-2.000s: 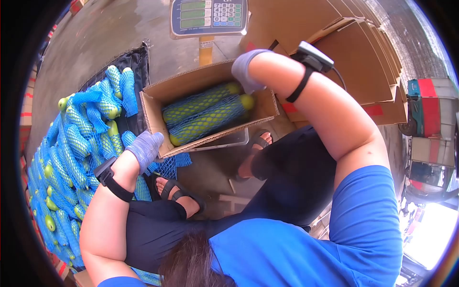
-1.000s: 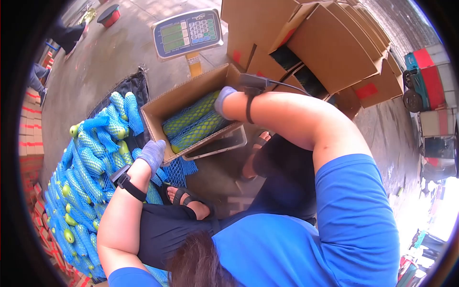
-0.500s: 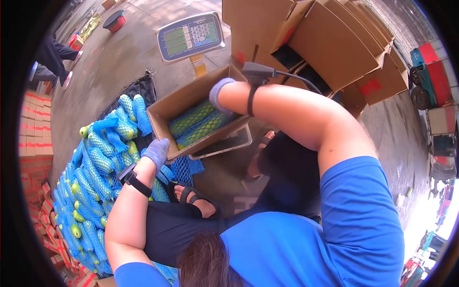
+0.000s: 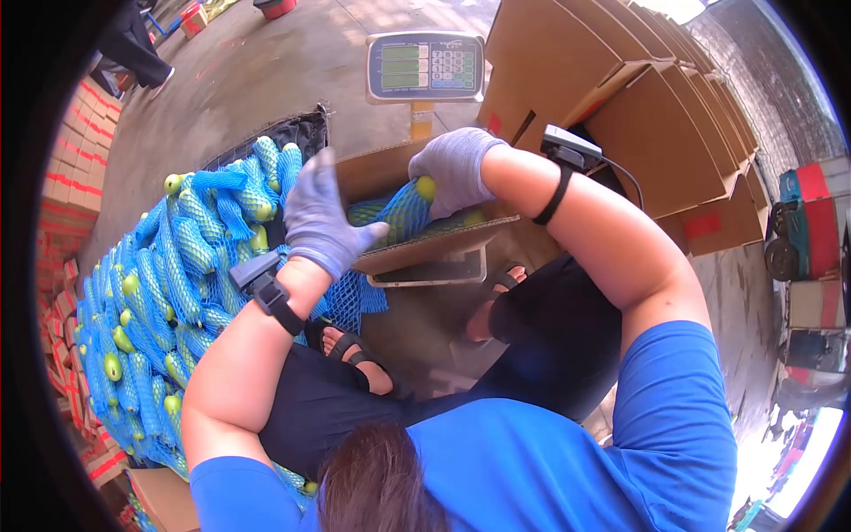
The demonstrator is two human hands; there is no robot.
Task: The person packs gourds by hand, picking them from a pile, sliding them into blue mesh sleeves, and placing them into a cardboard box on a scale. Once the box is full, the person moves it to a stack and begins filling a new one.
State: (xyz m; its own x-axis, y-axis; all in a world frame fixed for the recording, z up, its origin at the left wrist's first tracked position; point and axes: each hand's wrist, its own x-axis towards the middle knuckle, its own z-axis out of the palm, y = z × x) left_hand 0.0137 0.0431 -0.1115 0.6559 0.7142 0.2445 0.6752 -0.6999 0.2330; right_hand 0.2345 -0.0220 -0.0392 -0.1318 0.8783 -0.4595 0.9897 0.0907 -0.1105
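Observation:
A cardboard box point(image 4: 439, 246) stands in front of me on the platform of a scale point(image 4: 474, 269). Inside it lie long green gourd-like vegetables in blue netting. My right hand point(image 4: 456, 168), in a grey-purple glove, is closed around the end of one netted green vegetable point(image 4: 408, 213), its rounded tip showing beside my fingers. My left hand point(image 4: 324, 222), gloved alike, hovers over the box's left side with fingers up and thumb apart, holding nothing. Part of the box's contents is hidden behind my hands.
A large heap of netted green vegetables point(image 4: 168, 293) lies to my left. The scale's display point(image 4: 425, 66) rises behind the box. Flattened or folded cartons point(image 4: 656, 124) stand at the right, and stacked red-taped boxes point(image 4: 84, 168) at the far left. Another person's legs point(image 4: 133, 49) show upper left.
My left hand has let go of the box's corner and lifted, its fingers spreading. My right hand, earlier reaching inside the box, has risen with a netted vegetable's end in its grip. The view has shifted.

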